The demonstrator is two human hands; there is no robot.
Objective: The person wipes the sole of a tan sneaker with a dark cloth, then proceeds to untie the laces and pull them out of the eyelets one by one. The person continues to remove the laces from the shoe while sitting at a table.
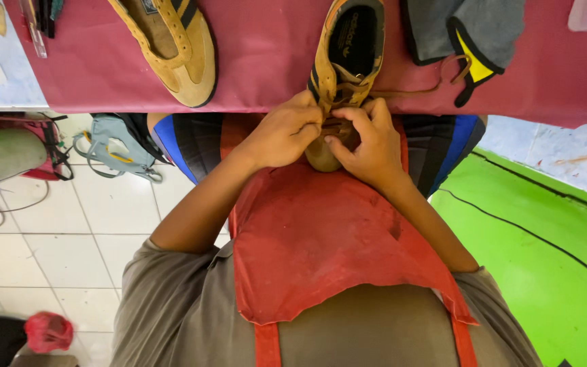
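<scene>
Both hands, left hand [285, 132] and right hand [368, 146], pinched the laces [338, 126] of the tan shoe [344, 64], which pointed lengthwise toward the person.

A small dark label [149, 5] sits inside the left shoe [171, 47]; a dark printed insole mark [352, 30] shows inside the held shoe [344, 68].

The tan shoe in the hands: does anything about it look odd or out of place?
Nothing looks damaged. The tan shoe hangs toe-first over the edge of the maroon table, both hands at its lace. One loose lace end trails right towards a grey cloth.
</scene>
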